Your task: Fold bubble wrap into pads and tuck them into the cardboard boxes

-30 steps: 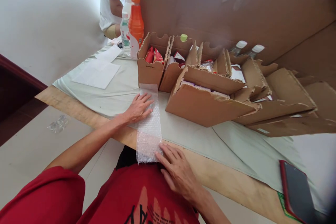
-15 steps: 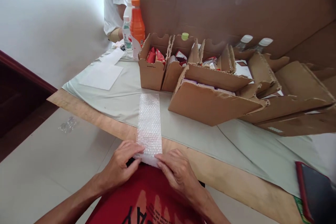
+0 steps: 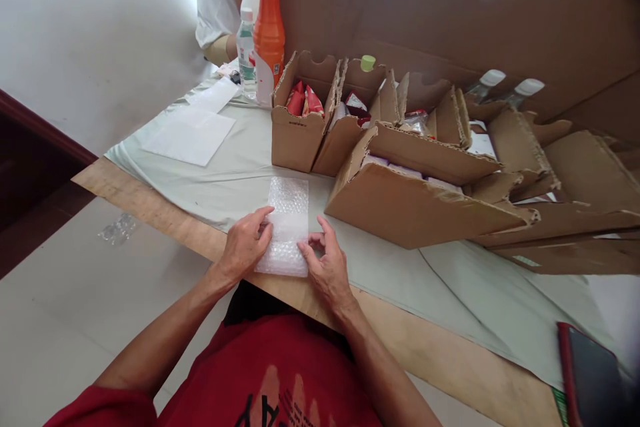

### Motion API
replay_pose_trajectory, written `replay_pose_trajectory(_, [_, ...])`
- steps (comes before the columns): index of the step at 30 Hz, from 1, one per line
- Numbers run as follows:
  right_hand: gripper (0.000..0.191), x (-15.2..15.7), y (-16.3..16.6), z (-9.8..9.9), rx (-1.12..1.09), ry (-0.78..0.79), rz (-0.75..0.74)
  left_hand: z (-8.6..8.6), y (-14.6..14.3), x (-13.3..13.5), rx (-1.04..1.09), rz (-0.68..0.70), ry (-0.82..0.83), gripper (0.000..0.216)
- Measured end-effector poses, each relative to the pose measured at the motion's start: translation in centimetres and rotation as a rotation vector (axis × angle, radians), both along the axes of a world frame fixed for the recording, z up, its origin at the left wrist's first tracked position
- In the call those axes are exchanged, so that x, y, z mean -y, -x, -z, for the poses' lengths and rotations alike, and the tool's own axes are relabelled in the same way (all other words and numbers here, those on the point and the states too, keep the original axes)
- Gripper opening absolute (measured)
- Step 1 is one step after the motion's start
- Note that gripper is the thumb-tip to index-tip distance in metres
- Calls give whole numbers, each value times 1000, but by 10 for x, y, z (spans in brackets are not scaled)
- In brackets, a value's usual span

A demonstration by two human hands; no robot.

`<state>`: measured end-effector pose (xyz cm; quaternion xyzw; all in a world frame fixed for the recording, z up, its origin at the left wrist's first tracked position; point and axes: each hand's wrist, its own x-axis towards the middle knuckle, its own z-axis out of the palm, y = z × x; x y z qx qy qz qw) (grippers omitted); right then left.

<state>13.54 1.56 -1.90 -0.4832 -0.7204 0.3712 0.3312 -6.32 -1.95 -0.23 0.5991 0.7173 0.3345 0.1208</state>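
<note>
Both hands pinch folded bubble wrap point(image 3: 286, 227) | left hand point(image 3: 245, 245), right hand point(image 3: 326, 268) fingers closed on edges | corrugated cardboard boxes point(image 3: 410, 203) behind

Wooden table point(image 3: 430, 340), grey cloth point(image 3: 450, 287), cardboard boxes point(image 3: 415, 203)

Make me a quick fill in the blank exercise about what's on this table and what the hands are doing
1. Both hands, left hand and right hand, press on a strip of ____ wrap.
2. The tall bottle near the far end of the table is ____ in colour.
3. The open boxes behind the strip are made of ____.
4. The phone at the table's right end has a ____ case.

Missing words: bubble; orange; cardboard; red
</note>
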Motion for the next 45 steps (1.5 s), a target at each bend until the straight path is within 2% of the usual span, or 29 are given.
replay_pose_trajectory(3, [48,4,-7,0,104,-265,17,6,5,-16,-64,7,11,38])
replay_pose_trajectory(5, [39,13,-14,-3,178,-430,-49,10,6,-22,-81,17,14,39])
replay_pose_trajectory(7, [36,23,-18,-6,251,-510,-171,15,5,-27,-100,36,13,39])
replay_pose_trajectory(10, [38,29,-17,-7,365,-515,-319,18,3,-32,-122,55,8,39])
replay_pose_trajectory(13, [31,26,-12,-2,425,-546,-328,12,5,-27,-137,73,-39,39])
replay_pose_trajectory(15, [27,23,-10,-1,411,-578,-307,3,8,-15,-134,118,-132,41])
replay_pose_trajectory(17, [26,21,-10,-3,366,-561,-310,-5,11,5,-111,230,-199,44])
replay_pose_trajectory(19, [25,21,-12,-7,313,-492,-331,-9,11,28,-68,362,-180,46])
replay_pose_trajectory(21, [24,20,-15,-11,270,-398,-344,-9,7,46,0,411,-132,38])
replay_pose_trajectory(23, [24,17,-17,-14,236,-301,-349,-4,2,56,72,355,-92,28])
replay_pose_trajectory(26, [24,13,-20,-15,192,-215,-310,4,-6,55,160,215,-20,26])
replay_pose_trajectory(28, [25,14,-23,-17,161,-283,-236,8,-7,49,178,143,8,27])
replay_pose_trajectory(31, [24,18,-27,-19,154,-522,-144,11,-5,41,130,95,1,27])
replay_pose_trajectory(34, [24,21,-26,-16,247,-644,-226,14,-4,37,22,110,-19,27])
replay_pose_trajectory(37, [22,16,-18,-10,339,-644,-351,13,-5,38,-101,108,-69,27])
replay_pose_trajectory(39, [21,11,-13,-8,348,-641,-361,11,-6,42,-143,128,-130,29])
replay_pose_trajectory(42, [21,8,-14,-13,294,-586,-366,4,-5,53,-144,267,-163,33])
replay_pose_trajectory(45, [20,11,-20,-21,217,-452,-412,1,-5,60,-56,360,-125,35])
